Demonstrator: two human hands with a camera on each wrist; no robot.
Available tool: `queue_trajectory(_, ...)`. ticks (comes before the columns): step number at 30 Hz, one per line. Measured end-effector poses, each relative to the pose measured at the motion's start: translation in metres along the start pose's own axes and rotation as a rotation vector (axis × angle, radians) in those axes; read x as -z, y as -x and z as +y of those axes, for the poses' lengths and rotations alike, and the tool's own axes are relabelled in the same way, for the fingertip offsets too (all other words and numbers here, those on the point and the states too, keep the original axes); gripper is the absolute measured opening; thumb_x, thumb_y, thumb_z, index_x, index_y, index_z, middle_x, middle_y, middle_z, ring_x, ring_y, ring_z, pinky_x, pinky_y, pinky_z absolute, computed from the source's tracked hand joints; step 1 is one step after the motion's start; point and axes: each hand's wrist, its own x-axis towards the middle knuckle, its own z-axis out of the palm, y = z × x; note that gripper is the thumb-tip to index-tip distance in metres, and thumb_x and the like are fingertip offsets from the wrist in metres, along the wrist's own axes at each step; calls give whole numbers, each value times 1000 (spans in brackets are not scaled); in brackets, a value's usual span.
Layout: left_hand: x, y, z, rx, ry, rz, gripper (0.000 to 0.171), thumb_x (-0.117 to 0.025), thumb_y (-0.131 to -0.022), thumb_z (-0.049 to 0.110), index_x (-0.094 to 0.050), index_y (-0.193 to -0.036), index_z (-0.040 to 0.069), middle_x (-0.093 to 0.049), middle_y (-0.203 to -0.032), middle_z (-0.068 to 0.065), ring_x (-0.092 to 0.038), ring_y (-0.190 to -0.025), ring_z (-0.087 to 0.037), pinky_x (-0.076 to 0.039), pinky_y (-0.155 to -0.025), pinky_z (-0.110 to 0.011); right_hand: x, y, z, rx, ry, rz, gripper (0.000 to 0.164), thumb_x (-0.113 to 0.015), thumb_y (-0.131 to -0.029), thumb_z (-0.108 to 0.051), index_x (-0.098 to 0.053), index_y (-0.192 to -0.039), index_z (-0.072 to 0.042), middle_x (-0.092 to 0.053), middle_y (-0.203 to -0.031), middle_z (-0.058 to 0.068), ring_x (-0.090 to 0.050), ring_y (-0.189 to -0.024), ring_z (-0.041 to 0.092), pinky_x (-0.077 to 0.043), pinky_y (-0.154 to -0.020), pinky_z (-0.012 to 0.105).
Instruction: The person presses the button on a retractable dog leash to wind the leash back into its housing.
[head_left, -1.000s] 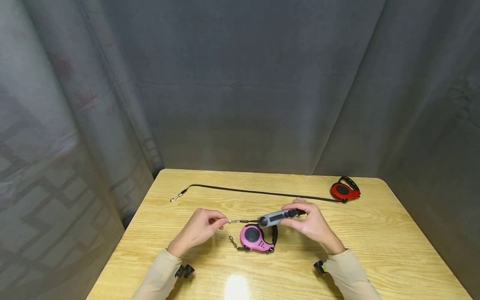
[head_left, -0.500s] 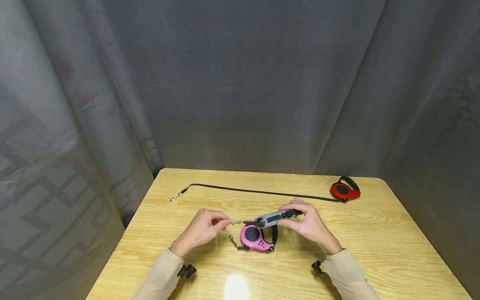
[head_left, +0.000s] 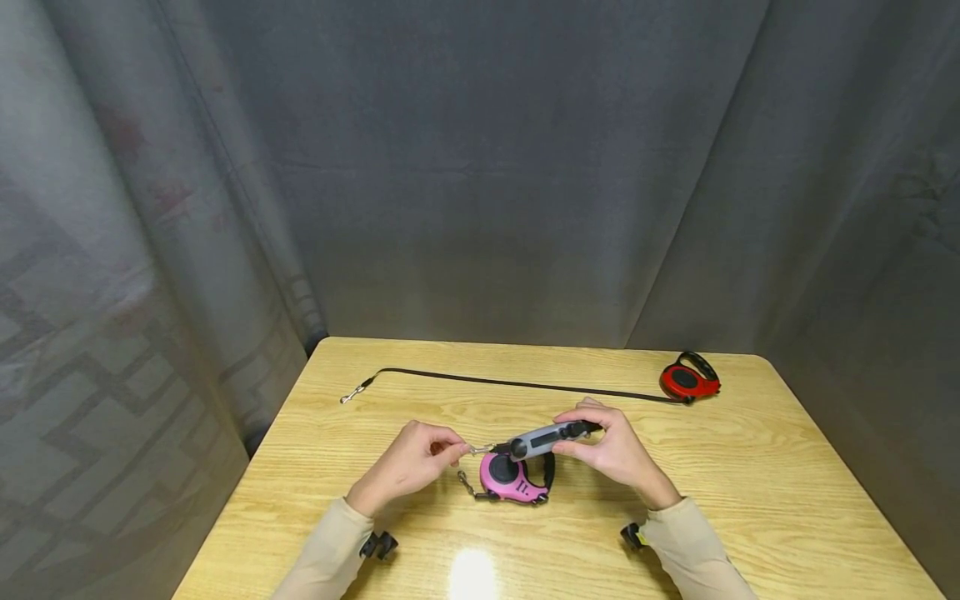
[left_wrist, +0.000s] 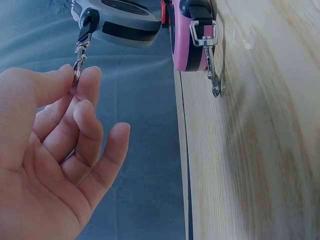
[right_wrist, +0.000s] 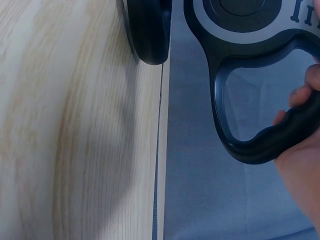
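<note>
A grey retractable dog leash [head_left: 542,441] is held above the table between both hands. My left hand [head_left: 412,463] pinches its metal snap clip [left_wrist: 80,55] between thumb and forefinger, while the other fingers curve loosely below. Only a short piece of black strap shows between clip and casing. My right hand [head_left: 617,450] grips the leash by its black looped handle [right_wrist: 270,150]. Under it on the table lies a pink retractable leash [head_left: 504,481], partly covered by the grey one in the head view. The pink leash's clip [left_wrist: 211,70] sticks out toward the left.
Farther back on the right lies a red retractable leash [head_left: 684,382]. Its black strap [head_left: 510,384] is drawn out leftward across the table [head_left: 750,467], ending in a metal clip [head_left: 352,394]. Grey curtains [head_left: 480,183] hang behind and at both sides.
My left hand has moved slightly right, and the clip is now closer to the grey casing. The grey leash and my right hand have shifted a little left. The other leashes stay put.
</note>
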Motion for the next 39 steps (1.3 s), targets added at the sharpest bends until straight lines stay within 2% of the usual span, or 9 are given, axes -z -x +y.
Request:
queue_trajectory(8,-3,-1,2,-17,27,-35,26,-65,-107,31,-82,-102,12,-76,-80,-5,-55,-64,-1,-48,-61,-22,1,0,0,1,10,7,34,-97,-75,-8,-83,-106,-11,-71,-88,-3,-60,-81,8,-48,-81,23)
queue_trajectory(14,-7,-1,3,-2,-25,-73,28,-64,-107,36,-79,-117,15,-76,-86,0,-55,-68,1,-48,-66,-22,1,0,-1,1,0,14,34,-97,-75,-8,-83,-106,-8,-70,-88,-3,-60,-82,7,-49,-81,22)
queue_trajectory(19,-9,-1,5,26,-49,-71,49,-60,-107,48,-69,-138,10,-77,-114,2,-66,-88,-4,-54,-77,-25,-3,-1,-4,42,-9,36,37,-97,-72,-5,-83,-105,-14,-70,-87,-2,-59,-82,9,-48,-81,22)
queue_trajectory(23,-11,-2,9,50,-37,-49,67,-58,-106,57,-57,-152,9,-70,-140,-4,-70,-107,-14,-57,-88,-32,-9,-1,-8,87,-22,43,39,-98,-72,-5,-83,-105,-16,-69,-85,-4,-57,-83,10,-46,-80,24)
queue_trajectory(28,-15,-4,13,58,52,-51,68,-62,-104,54,-53,-155,9,-64,-149,-11,-70,-119,-24,-59,-93,-36,-16,-2,-13,144,-56,57,41,-98,-69,-3,-83,-106,-15,-66,-81,-4,-54,-81,11,-45,-79,25)
queue_trajectory(33,-22,-8,17,65,192,-82,65,-66,-104,47,-53,-155,8,-65,-147,-15,-70,-120,-27,-59,-94,-37,-24,-3,-17,190,-75,51,43,-98,-69,-2,-83,-107,-13,-66,-81,-4,-53,-82,12,-43,-80,27)
queue_trajectory(39,-26,-14,22,107,315,-102,70,-66,-103,50,-55,-152,1,-68,-141,-17,-68,-123,-29,-57,-99,-43,-31,-4,-18,211,-96,55,43,-99,-67,-1,-83,-106,-12,-69,-80,-5,-52,-80,12,-41,-80,28)
